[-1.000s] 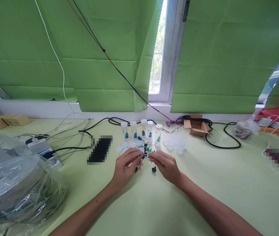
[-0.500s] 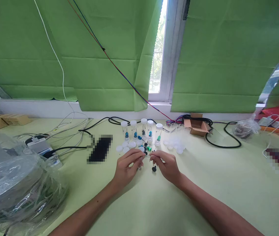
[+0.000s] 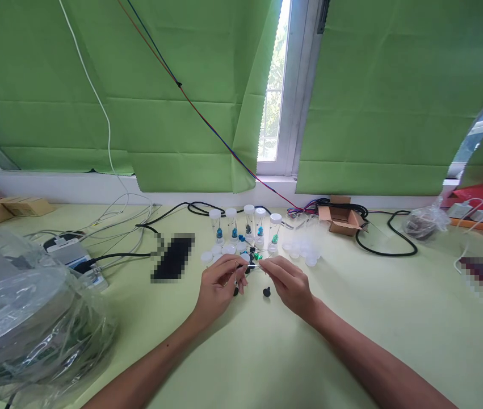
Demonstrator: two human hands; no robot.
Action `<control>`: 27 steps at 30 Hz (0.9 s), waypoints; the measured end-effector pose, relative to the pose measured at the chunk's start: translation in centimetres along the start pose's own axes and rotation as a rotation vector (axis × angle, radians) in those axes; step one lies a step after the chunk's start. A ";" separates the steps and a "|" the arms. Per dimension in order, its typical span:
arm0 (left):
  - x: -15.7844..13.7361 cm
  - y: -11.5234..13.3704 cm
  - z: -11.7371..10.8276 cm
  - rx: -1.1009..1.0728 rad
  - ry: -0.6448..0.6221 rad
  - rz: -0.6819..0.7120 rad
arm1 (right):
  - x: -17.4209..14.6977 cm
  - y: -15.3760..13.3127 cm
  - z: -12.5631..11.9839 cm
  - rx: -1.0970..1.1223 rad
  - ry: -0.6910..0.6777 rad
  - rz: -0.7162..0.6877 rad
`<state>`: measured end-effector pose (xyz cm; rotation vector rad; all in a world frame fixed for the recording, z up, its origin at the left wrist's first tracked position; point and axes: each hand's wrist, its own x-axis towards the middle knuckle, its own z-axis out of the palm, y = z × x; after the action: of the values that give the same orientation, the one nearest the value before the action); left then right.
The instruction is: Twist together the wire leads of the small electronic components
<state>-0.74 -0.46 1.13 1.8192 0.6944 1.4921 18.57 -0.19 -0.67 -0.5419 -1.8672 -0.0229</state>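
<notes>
My left hand [image 3: 218, 284] is closed in a pinch on a thin shiny metal rod [image 3: 253, 265]. The fingertips of my right hand [image 3: 291, 282] pinch the other end of the rod. Another thin metal piece [image 3: 236, 277] hangs by my left fingers, too small to name. On the table below, a small black knob-like piece [image 3: 267, 292] lies between my hands, and a second black piece [image 3: 235, 291] shows beside my left fingers. Behind them are small green parts [image 3: 257, 257] and dark ones, partly hidden by my fingers.
Several clear tubes with white caps [image 3: 275, 218] stand upright beyond my hands, blue or green parts inside. White round caps [image 3: 206, 258] and translucent pieces [image 3: 303, 247] lie around. A plastic-wrapped spool [image 3: 32, 318] sits at left, an open cardboard box [image 3: 343, 221] at right. Cables [image 3: 117, 255] run behind.
My right fingertips have turned and pressed closer together on the rod. My left fingers have shifted slightly left, and the hanging metal piece has moved left with them.
</notes>
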 end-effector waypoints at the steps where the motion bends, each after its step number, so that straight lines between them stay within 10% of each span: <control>1: 0.0 0.0 0.0 -0.006 -0.001 -0.010 | 0.0 0.0 0.0 0.001 0.002 -0.005; 18: 0.2 0.0 -0.1 -0.117 -0.120 -0.304 | 0.4 -0.3 -0.2 -0.078 0.008 -0.088; 27: 0.0 0.3 0.1 -0.021 -0.075 -0.116 | 0.5 -0.1 -0.5 -0.109 0.005 -0.107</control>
<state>-0.70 -0.66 1.34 1.7788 0.7323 1.3441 18.84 -0.19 -0.01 -0.5149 -1.8960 -0.1975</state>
